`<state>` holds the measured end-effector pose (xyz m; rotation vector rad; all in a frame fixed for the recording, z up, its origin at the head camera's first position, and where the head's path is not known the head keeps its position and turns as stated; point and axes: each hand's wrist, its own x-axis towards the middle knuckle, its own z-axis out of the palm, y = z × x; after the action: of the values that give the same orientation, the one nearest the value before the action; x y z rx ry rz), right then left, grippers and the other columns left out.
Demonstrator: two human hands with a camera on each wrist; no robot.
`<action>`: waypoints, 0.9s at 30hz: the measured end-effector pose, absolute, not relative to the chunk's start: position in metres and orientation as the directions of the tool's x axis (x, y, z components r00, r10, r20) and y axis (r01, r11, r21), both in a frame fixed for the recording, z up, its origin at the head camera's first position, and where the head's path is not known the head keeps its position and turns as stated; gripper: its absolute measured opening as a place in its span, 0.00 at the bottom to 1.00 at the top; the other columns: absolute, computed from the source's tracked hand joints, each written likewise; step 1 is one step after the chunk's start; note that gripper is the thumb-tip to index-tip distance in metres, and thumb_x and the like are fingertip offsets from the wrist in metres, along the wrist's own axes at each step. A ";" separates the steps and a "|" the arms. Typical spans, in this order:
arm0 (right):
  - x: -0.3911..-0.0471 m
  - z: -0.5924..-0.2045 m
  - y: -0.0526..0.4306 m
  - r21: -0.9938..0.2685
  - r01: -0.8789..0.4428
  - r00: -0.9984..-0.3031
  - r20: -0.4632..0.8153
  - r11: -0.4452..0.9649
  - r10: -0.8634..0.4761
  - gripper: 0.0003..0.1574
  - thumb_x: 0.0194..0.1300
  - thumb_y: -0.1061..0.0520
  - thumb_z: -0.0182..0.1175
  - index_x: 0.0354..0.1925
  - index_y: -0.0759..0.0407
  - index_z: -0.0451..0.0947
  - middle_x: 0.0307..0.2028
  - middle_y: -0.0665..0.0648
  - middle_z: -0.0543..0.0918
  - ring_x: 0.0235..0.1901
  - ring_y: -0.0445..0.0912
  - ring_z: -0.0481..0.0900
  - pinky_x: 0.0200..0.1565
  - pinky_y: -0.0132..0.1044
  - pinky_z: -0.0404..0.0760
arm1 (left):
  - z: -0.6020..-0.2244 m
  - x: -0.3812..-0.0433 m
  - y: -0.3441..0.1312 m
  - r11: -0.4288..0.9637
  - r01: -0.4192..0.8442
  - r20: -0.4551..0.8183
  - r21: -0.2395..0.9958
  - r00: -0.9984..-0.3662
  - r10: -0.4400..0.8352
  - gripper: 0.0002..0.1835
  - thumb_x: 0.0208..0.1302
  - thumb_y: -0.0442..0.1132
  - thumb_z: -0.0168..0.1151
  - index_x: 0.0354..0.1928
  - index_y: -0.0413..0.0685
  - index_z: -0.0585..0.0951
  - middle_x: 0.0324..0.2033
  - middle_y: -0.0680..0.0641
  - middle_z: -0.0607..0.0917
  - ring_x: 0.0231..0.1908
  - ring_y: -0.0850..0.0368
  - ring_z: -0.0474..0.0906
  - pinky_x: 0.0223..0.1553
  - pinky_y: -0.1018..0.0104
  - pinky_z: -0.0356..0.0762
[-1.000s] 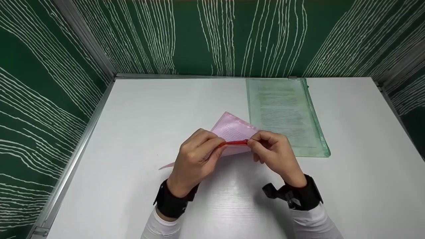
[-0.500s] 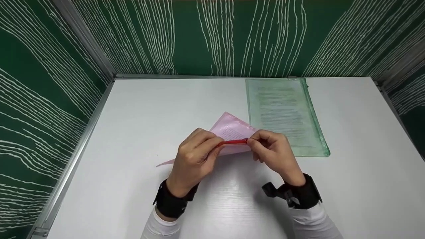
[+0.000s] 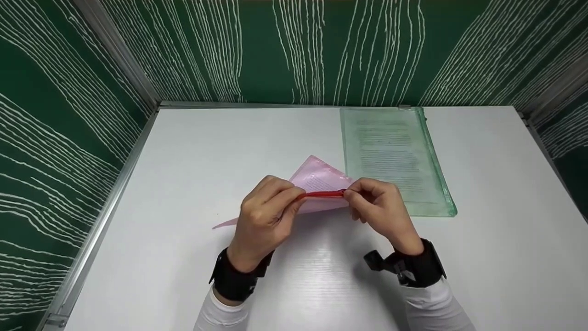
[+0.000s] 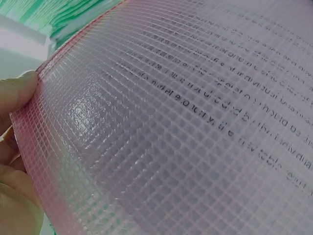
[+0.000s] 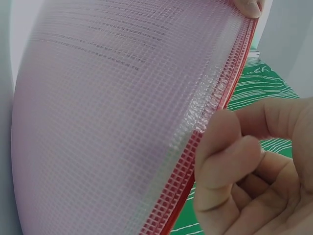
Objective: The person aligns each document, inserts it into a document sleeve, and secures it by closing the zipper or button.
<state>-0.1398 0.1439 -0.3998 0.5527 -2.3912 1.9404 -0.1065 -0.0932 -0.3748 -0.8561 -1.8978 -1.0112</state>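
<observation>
A pink mesh zip pouch (image 3: 321, 177) with a printed sheet inside is held tilted over the table, its red zip edge (image 3: 324, 194) towards the person. My left hand (image 3: 266, 216) pinches the left part of that edge between thumb and fingers. At the other end of the exposed red stretch, my right hand (image 3: 379, 207) pinches the zip edge with thumb and forefinger. In the right wrist view the grid of the mesh (image 5: 112, 112) bows outward, and the right fingertips cover the point they pinch. Printed lines show through the pouch (image 4: 146, 122) in the left wrist view.
A green zip pouch (image 3: 390, 161) holding a printed page lies flat at the back right, close beyond the right hand. The white table (image 3: 183, 161) is bordered by green panels (image 3: 262, 55) with white wavy lines, along metal rails (image 3: 115, 197).
My left hand has moved slightly left and up, so a longer stretch of red zip shows between the hands. The pouch's left corner has shifted left with it. My right hand has hardly moved.
</observation>
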 end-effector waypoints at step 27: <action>-0.147 -0.405 0.149 -0.945 -0.214 -0.953 0.146 0.248 -0.266 0.08 0.68 0.68 0.62 0.30 0.66 0.83 0.17 0.58 0.78 0.16 0.45 0.73 0.20 0.32 0.73 | -0.369 -0.106 -0.099 0.474 0.827 0.901 0.303 -0.410 0.139 0.04 0.66 0.33 0.70 0.34 0.38 0.88 0.28 0.48 0.82 0.30 0.55 0.76 0.32 0.67 0.75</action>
<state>-0.1472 0.1486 -0.4052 0.4846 -2.5153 1.8928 -0.1055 -0.0994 -0.3692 -0.8115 -1.8436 -0.9860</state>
